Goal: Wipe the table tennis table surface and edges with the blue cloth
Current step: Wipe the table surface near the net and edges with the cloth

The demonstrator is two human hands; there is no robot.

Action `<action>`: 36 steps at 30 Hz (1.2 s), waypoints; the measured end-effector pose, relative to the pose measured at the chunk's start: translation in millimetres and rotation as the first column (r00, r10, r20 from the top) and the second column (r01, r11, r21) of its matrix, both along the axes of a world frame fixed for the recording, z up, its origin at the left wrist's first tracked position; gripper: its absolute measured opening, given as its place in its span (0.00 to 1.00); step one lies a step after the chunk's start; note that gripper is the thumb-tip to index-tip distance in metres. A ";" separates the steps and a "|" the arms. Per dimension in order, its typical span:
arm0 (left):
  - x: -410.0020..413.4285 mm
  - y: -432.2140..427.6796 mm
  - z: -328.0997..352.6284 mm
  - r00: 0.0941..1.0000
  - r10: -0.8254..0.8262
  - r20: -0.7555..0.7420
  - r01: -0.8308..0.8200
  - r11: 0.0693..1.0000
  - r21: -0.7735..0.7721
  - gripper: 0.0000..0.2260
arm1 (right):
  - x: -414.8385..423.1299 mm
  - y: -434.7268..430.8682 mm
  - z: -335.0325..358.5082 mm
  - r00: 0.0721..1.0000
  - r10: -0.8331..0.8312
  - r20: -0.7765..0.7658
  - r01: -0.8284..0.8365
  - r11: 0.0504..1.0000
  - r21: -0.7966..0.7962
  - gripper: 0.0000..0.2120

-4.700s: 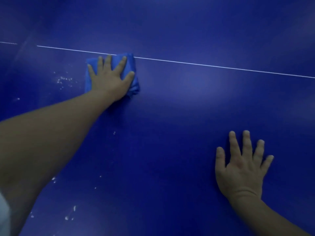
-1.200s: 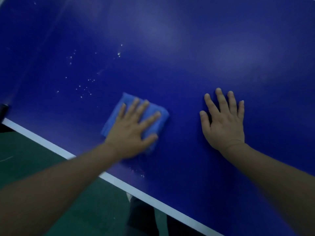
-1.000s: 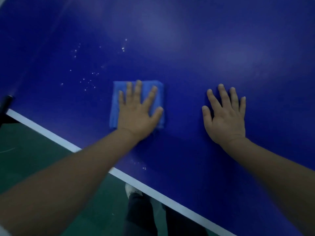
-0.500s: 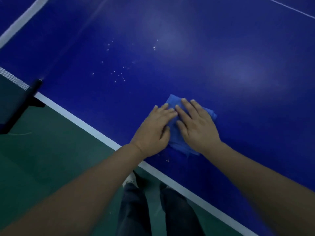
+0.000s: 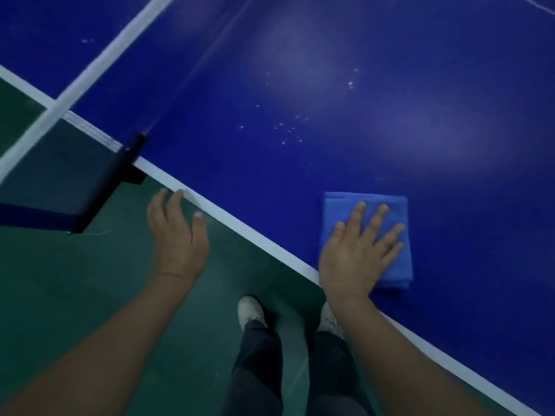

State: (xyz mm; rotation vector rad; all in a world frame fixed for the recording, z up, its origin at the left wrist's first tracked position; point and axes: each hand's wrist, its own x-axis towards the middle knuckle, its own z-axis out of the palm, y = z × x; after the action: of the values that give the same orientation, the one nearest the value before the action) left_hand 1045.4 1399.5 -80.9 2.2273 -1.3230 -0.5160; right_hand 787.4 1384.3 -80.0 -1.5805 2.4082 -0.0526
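Observation:
The dark blue table tennis table fills the upper right, its white side edge running diagonally. A folded blue cloth lies flat on the table close to that edge. My right hand presses on the cloth with spread, straight fingers, covering its lower left part. My left hand hovers off the table over the green floor, fingers straight, its fingertips at the white edge. White specks dot the surface beyond the cloth.
The net with its white top band crosses the upper left, held by a dark post and clamp at the table's side. Green floor lies below the edge. My legs and white shoes stand beside the table.
Half a second ago both hands were on the cloth. My left hand has let go and moved left off the table to its edge. My right hand now presses the cloth alone.

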 end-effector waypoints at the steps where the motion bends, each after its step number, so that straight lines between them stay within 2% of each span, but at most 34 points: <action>1: 12.5 -10.2 0.4 1.000 -0.011 0.006 0.011 1.000 -0.014 0.25 | 7.4 -1.5 -2.2 0.995 0.092 -0.024 -0.092 0.996 0.017 0.28; 2: 22.8 -20.0 0.9 0.999 -0.023 0.030 0.024 0.999 -0.024 0.25 | 0.2 -2.6 -3.2 0.989 0.143 -0.032 -0.143 0.990 0.019 0.27; 4: 53.1 -37.7 1.8 0.995 -0.036 0.095 0.040 0.999 -0.035 0.25 | -27.0 4.1 -4.2 0.992 0.107 -0.060 -0.108 0.994 -0.018 0.28; 7: 91.7 -58.9 1.3 0.972 -0.125 0.197 0.129 0.992 -0.009 0.27 | -52.6 12.1 -2.6 0.980 -0.196 -0.046 0.194 0.980 -0.038 0.31; 9: 104.4 -63.7 -1.6 0.941 -0.224 0.254 0.218 0.975 0.052 0.28 | -14.3 -5.5 -2.8 0.941 -0.338 -0.008 0.336 0.940 -0.062 0.31; 10: 107.8 -63.7 -4.2 0.919 -0.270 0.288 0.260 0.963 0.074 0.29 | 16.1 -16.9 -3.5 0.954 -0.299 -0.014 0.297 0.951 -0.086 0.29; 11: 109.8 -62.9 -6.9 0.899 -0.302 0.318 0.289 0.953 0.089 0.29 | 48.5 -25.6 -3.8 0.980 -0.195 -0.030 0.191 0.977 -0.094 0.28; 12: 111.0 -61.9 -9.3 0.887 -0.316 0.336 0.300 0.949 0.101 0.30 | 76.7 -31.3 -3.6 0.998 -0.045 -0.044 0.041 0.996 -0.081 0.27; 14: 111.0 -60.6 -13.0 0.879 -0.319 0.355 0.293 0.948 0.125 0.32 | 97.4 -38.8 -6.0 0.974 0.220 -0.048 -0.222 0.974 -0.041 0.27; 15: 110.9 -60.2 -14.8 0.868 -0.325 0.375 0.294 0.946 0.139 0.33 | 88.6 -42.6 -7.6 0.955 0.293 -0.051 -0.295 0.955 -0.027 0.28; 17: 111.4 -57.9 -17.8 0.845 -0.343 0.411 0.302 0.939 0.163 0.34 | 50.3 -42.7 -7.2 0.943 0.316 -0.105 -0.317 0.948 0.008 0.29; 18: 111.6 -56.8 -18.6 0.841 -0.349 0.414 0.306 0.937 0.168 0.35 | 28.0 -43.1 -6.0 0.952 0.272 -0.136 -0.272 0.962 0.021 0.30; 20: 110.3 -55.8 -19.0 0.846 -0.349 0.404 0.308 0.937 0.164 0.35 | -3.1 -53.1 -2.4 0.991 0.038 -0.131 -0.038 0.999 0.003 0.30; 22: 107.8 -56.5 -18.1 0.860 -0.337 0.383 0.299 0.941 0.156 0.36 | 8.5 -78.6 -4.0 0.970 -0.229 -0.082 0.223 0.972 -0.073 0.28; 23: 106.9 -57.5 -17.2 0.866 -0.331 0.375 0.295 0.943 0.152 0.36 | 30.3 -92.7 -4.7 0.957 -0.282 -0.070 0.275 0.957 -0.097 0.27; 24: 106.3 -58.3 -16.1 0.869 -0.329 0.369 0.294 0.944 0.150 0.36 | 58.9 -102.2 -5.0 0.969 -0.242 -0.050 0.236 0.966 -0.109 0.27; 26: 106.7 -59.5 -13.8 0.868 -0.339 0.362 0.302 0.940 0.157 0.36 | 118.2 -103.1 -7.5 0.990 0.117 -0.085 -0.126 0.985 -0.117 0.26; 28: 109.7 -58.7 -10.6 0.858 -0.368 0.357 0.325 0.929 0.177 0.37 | 146.8 -84.9 -12.2 0.866 0.486 -0.118 -0.497 0.863 -0.093 0.27; 29: 113.4 -59.0 -8.3 0.847 -0.390 0.362 0.345 0.920 0.184 0.37 | 142.6 -79.1 -14.2 0.798 0.590 -0.123 -0.600 0.797 -0.071 0.27; 31: 125.3 -61.3 -0.9 0.807 -0.449 0.382 0.409 0.893 0.186 0.37 | 105.1 -78.0 -11.2 0.761 0.637 -0.125 -0.645 0.764 -0.027 0.27; 34: 148.5 -72.1 7.0 0.699 -0.572 0.430 0.546 0.815 0.195 0.35 | 36.3 -100.0 0.6 0.863 0.473 -0.179 -0.482 0.876 -0.009 0.29; 36: 157.5 -75.9 8.1 0.617 -0.641 0.457 0.614 0.755 0.231 0.35 | 19.7 -126.7 4.6 0.935 0.319 -0.155 -0.323 0.946 -0.006 0.31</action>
State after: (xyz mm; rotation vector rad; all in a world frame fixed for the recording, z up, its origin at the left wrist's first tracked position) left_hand 1202.9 1323.6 -72.8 1.9430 -2.4450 -0.1668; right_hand 807.1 1257.6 -75.4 -2.0400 2.2289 0.0967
